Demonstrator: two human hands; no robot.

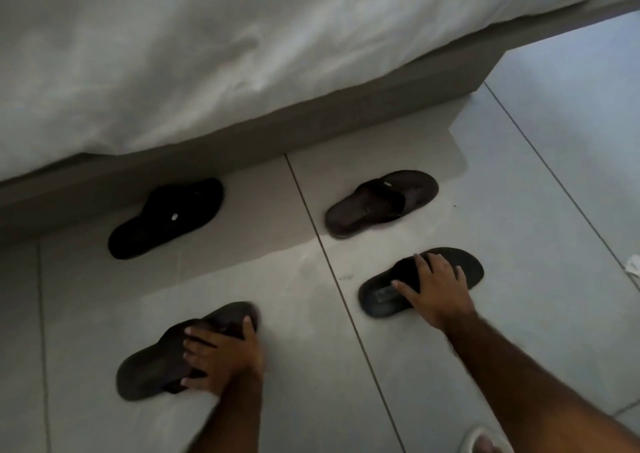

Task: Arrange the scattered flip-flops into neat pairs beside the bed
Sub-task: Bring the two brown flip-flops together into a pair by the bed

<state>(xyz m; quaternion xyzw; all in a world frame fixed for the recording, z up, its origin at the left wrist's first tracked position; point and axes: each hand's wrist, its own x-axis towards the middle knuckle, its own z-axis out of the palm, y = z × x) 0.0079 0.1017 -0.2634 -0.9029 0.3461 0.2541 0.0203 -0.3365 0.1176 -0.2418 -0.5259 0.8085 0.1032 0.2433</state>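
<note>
Four flip-flops are spread over the pale tiled floor (519, 210) (dark grout lines cross it): a black flip-flop (166, 218) just beside the bed base, a brown flip-flop (381, 203) nearby, and two more, a dark flip-flop (381, 295) and another brown one (152, 366), lying nearer.

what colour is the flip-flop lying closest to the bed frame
Black flip-flop, seen in the head view.

Flip-flop by bed base (166, 218) was plain black w/ small white tag. Far right flip-flop (381, 203) dark brown. Flip-flop under right hand (381, 297) black, flip-flop under left hand (152, 366) dark brown. Bedding (207, 44) white, bed base (311, 120) grey-beige. Floor tiles (485, 193) pale grey, dark grout lines.
</note>
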